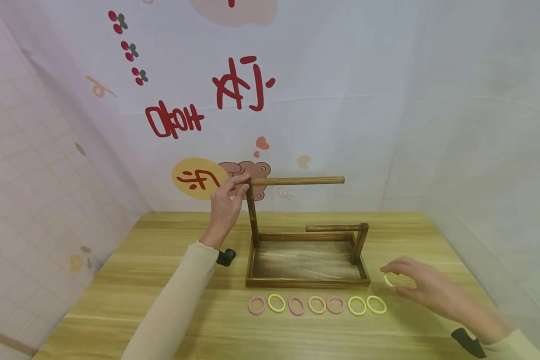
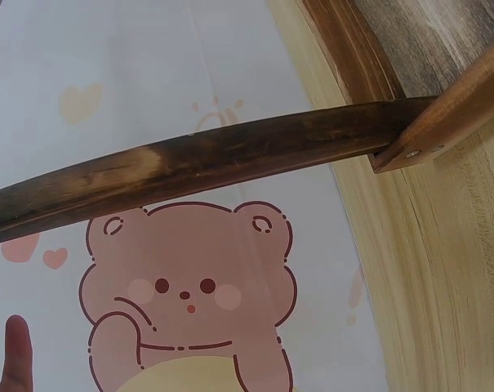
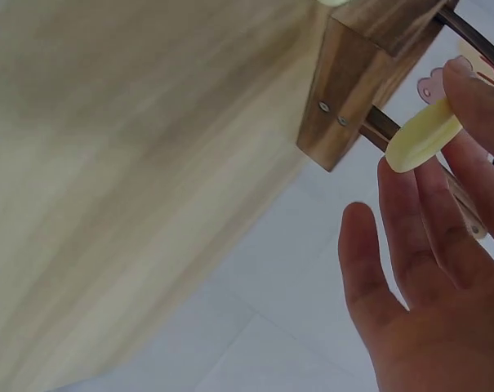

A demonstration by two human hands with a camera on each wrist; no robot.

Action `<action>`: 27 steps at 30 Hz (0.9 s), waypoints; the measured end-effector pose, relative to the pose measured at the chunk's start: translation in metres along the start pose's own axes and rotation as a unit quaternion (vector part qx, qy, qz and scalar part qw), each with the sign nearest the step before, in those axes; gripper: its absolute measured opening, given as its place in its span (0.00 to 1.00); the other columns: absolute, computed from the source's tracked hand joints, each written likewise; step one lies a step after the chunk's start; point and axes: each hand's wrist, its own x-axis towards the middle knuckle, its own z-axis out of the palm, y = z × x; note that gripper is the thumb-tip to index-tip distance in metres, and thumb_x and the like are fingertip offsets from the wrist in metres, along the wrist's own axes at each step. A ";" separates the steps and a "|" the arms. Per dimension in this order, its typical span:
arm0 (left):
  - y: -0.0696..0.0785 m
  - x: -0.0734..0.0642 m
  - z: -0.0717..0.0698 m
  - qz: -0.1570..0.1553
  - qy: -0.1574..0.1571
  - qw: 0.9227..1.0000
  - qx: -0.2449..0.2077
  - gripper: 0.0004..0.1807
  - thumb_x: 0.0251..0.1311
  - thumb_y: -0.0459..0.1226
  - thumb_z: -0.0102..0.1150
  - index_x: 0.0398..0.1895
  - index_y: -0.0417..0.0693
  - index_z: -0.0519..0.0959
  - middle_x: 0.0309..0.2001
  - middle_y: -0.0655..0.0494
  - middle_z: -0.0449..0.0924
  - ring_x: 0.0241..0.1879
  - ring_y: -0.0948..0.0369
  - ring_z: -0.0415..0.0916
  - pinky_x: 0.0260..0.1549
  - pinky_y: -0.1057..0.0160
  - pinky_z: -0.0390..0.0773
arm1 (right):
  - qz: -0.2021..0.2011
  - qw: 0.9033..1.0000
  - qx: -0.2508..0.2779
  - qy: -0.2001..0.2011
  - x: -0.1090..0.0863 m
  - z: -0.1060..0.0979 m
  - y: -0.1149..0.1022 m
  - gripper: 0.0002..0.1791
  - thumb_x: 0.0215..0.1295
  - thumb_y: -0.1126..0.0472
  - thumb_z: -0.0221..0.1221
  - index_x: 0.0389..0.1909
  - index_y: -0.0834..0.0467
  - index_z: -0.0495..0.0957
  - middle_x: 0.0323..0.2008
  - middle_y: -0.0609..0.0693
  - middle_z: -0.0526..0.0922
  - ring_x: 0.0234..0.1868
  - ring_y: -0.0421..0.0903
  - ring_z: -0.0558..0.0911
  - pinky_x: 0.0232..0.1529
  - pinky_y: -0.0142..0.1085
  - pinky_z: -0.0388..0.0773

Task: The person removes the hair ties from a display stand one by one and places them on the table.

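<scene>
A brown wooden rack [image 1: 308, 283] stands on the table, a shallow tray base with a tall post and a short post, each bearing a horizontal rod. At the top of the tall post [image 1: 253, 215], my left hand [image 1: 225, 202] holds the corner where the long rod [image 1: 297, 181] begins. My right hand [image 1: 425, 287] pinches a pale yellow ring [image 3: 424, 140] between thumb and fingers, to the right of the rack. The short rod [image 1: 333, 228] is bare. In front of the tray lies a row of several pink, yellow and orange rings, including a pink ring [image 1: 257, 305].
The wooden tabletop [image 1: 162, 280] meets a white printed cloth [image 1: 333, 125] at the back and sides. Dark straps with devices sit at both wrists, such as the left wrist device [image 1: 227, 257].
</scene>
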 end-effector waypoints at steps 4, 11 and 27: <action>0.000 0.001 0.000 0.000 0.000 1.000 -0.002 0.15 0.72 0.33 0.62 0.59 0.41 0.84 0.60 0.44 0.83 0.56 0.49 0.83 0.54 0.45 0.82 | -0.007 1.000 0.016 -0.023 -0.007 0.007 0.002 0.26 0.50 0.62 0.79 0.51 0.50 0.85 0.49 0.39 0.85 0.48 0.43 0.84 0.45 0.41 0.85; -0.002 -0.004 0.001 -0.005 0.001 1.000 -0.002 0.15 0.71 0.33 0.63 0.58 0.43 0.84 0.59 0.47 0.84 0.54 0.50 0.84 0.54 0.45 0.82 | -0.054 0.997 0.027 -0.038 -0.020 0.026 0.010 0.25 0.44 0.62 0.81 0.47 0.50 0.86 0.45 0.40 0.85 0.45 0.44 0.84 0.43 0.42 0.85; -0.003 -0.012 -0.003 -0.008 -0.007 1.000 -0.001 0.15 0.71 0.33 0.63 0.58 0.41 0.84 0.60 0.47 0.83 0.56 0.50 0.84 0.55 0.46 0.82 | -0.018 0.997 0.029 -0.070 -0.028 0.036 0.009 0.26 0.46 0.56 0.80 0.49 0.53 0.85 0.47 0.45 0.85 0.47 0.47 0.84 0.46 0.45 0.84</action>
